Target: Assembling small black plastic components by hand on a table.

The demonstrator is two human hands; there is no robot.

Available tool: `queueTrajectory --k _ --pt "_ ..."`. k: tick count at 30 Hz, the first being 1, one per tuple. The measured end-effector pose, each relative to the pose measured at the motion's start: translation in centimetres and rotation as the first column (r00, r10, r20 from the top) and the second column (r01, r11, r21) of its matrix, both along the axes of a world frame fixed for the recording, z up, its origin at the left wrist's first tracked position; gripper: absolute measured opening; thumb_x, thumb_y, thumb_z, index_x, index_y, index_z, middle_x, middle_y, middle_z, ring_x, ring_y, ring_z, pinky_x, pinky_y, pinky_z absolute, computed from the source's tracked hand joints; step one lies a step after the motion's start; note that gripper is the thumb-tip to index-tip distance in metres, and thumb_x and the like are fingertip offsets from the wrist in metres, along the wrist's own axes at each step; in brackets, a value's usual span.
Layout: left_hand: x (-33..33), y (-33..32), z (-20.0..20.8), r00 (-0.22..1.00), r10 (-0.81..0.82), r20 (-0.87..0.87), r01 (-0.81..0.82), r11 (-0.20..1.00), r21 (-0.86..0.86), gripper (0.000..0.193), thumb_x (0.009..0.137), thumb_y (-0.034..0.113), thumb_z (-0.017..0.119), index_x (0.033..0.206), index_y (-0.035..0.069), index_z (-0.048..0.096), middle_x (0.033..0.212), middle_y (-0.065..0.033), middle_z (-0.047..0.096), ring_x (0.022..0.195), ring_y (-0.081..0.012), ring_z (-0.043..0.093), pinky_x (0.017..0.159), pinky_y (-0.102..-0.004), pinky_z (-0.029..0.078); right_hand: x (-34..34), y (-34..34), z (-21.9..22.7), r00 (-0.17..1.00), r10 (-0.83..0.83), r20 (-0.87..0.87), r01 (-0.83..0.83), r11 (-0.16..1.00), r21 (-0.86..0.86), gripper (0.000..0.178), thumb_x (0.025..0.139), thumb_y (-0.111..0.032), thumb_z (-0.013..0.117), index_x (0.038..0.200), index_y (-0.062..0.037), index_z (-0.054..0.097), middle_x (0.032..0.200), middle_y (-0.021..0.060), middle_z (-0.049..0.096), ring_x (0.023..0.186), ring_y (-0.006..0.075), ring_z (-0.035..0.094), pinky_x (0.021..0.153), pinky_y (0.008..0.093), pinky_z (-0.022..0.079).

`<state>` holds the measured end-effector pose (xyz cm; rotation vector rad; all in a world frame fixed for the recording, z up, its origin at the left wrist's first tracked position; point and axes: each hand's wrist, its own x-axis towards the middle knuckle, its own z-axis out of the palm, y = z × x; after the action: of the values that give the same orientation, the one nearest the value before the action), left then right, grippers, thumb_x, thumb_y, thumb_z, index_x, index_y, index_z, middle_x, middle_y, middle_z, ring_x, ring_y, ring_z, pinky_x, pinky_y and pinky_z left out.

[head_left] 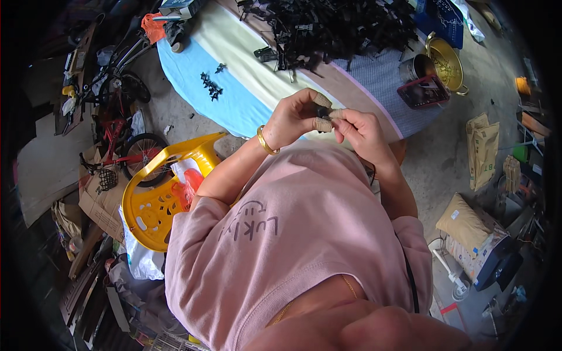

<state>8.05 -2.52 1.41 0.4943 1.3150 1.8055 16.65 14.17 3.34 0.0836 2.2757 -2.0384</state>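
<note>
Close in front of my body, my left hand pinches a small black plastic part between thumb and fingers. My right hand meets it from the other side, its fingertips closed on the same part. Tan wraps cover several of the fingertips. The part's exact shape is mostly hidden by the fingers. Beyond my hands, a big heap of black plastic parts covers the far side of the cloth-covered table. A small group of black parts lies apart on the blue stripe at the left.
At the table's right stand a metal tin, a red-edged phone and a gold-coloured pot. A yellow plastic chair is close on my left, with a red bicycle beyond. Paper sacks stand on the right floor.
</note>
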Motion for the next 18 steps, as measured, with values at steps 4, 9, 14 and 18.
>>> queueTrajectory --k 4,9,14,18 --pt "0.7 0.3 0.0 0.973 0.060 -0.221 -0.080 0.993 -0.083 0.025 0.074 -0.002 0.066 0.093 0.000 0.049 0.093 -0.0075 0.059 0.087 -0.0131 0.058 0.077 -0.0261 0.050 0.1 -0.3 -1.3 0.994 -0.056 0.097 0.063 0.995 -0.074 0.012 0.084 -0.003 0.050 0.084 0.0017 0.061 0.057 -0.0014 0.050 0.051 0.0039 0.042 0.045 0.0209 0.033" --pt "1.3 0.3 -0.8 0.868 0.117 -0.483 -0.189 0.977 -0.102 0.026 0.074 -0.005 0.065 0.095 -0.001 0.050 0.091 -0.0073 0.060 0.084 -0.0132 0.059 0.076 -0.0255 0.050 0.2 -0.5 -2.6 0.983 -0.048 0.176 0.071 0.990 -0.125 0.013 0.088 -0.006 0.048 0.084 0.0017 0.058 0.060 -0.0036 0.046 0.054 0.0030 0.040 0.048 0.0179 0.031" --pt "1.1 1.2 -0.6 0.794 0.016 -0.608 -0.280 0.897 -0.342 0.046 0.068 0.007 0.073 0.105 0.002 0.047 0.076 -0.0116 0.063 0.069 -0.0202 0.064 0.062 -0.0278 0.051 -0.3 0.9 -3.6 0.949 -0.029 0.314 0.108 0.966 -0.235 0.013 0.085 -0.011 0.055 0.090 0.0006 0.059 0.061 -0.0053 0.045 0.055 0.0018 0.039 0.049 0.0170 0.032" --pt "1.3 1.7 -0.7 0.734 -0.079 -0.674 -0.284 0.866 -0.411 0.056 0.066 0.012 0.073 0.113 0.007 0.043 0.078 -0.0133 0.064 0.069 -0.0260 0.064 0.059 -0.0309 0.050 -0.6 0.2 -2.7 0.982 -0.189 0.010 0.188 0.981 0.055 0.015 0.080 -0.010 0.063 0.089 0.0015 0.059 0.063 -0.0026 0.052 0.059 0.0032 0.047 0.053 0.0173 0.038"
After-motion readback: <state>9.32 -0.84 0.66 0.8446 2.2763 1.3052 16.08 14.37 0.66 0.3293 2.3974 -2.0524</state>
